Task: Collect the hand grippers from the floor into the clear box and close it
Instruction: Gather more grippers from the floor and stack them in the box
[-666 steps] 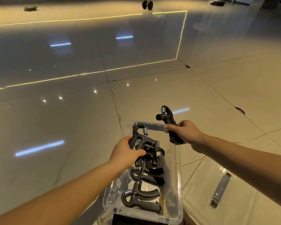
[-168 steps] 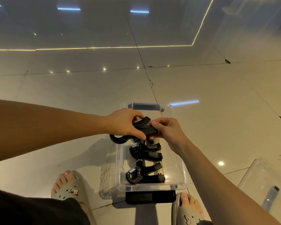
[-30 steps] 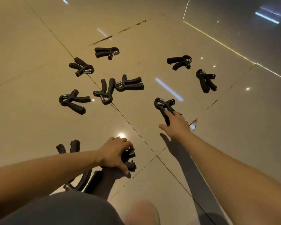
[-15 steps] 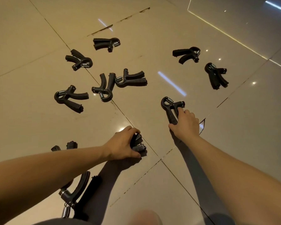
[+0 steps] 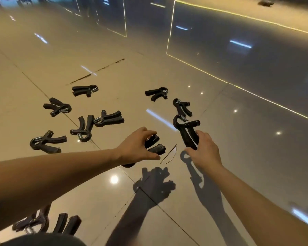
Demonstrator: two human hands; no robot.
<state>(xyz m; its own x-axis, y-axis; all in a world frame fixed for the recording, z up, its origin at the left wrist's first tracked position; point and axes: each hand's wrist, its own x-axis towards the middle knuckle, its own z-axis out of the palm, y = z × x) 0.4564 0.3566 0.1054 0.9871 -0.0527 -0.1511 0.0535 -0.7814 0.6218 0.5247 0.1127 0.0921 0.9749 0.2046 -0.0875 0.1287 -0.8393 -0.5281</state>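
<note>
- While both arms reach forward over the glossy tiled floor (image 5: 238, 125), each of the hands grips one black hand gripper clear of the tiles.
- Left hand (image 5: 137, 148): fingers and thumb are curled over gripper a (image 5: 155, 145). Its two handle ends stick out to the right past the fingertips, and its head is mostly hidden under the palm.
- Right hand (image 5: 204, 152): fingers are wrapped round the handles of gripper b (image 5: 185, 129). The looped head points away from the person, with the coiled metal spring at the top and a knob jutting to the right.
- Shadows of hands and grippers (image 5: 155, 185) fall on the tiles nearer the person, apart from the hands themselves.
- A crescent-shaped mark (image 5: 169, 155) shows in the tile between the two hands.
- Left group, lying flat beyond the left hand: gripper c (image 5: 84, 90) is farthest, gripper d (image 5: 58, 107) is left of centre, and gripper g (image 5: 46, 142) is nearest. The spring end of gripper e (image 5: 109, 118) lies against a handle of gripper f (image 5: 83, 129).
- Right group: gripper h (image 5: 156, 93) and gripper i (image 5: 182, 106) lie near each other. Gripper i appears just beyond the head of gripper b.
- Lower left: dark gripper parts (image 5: 68, 224) lie under the left forearm, blurred and partly hidden, so their number cannot be told.
</note>
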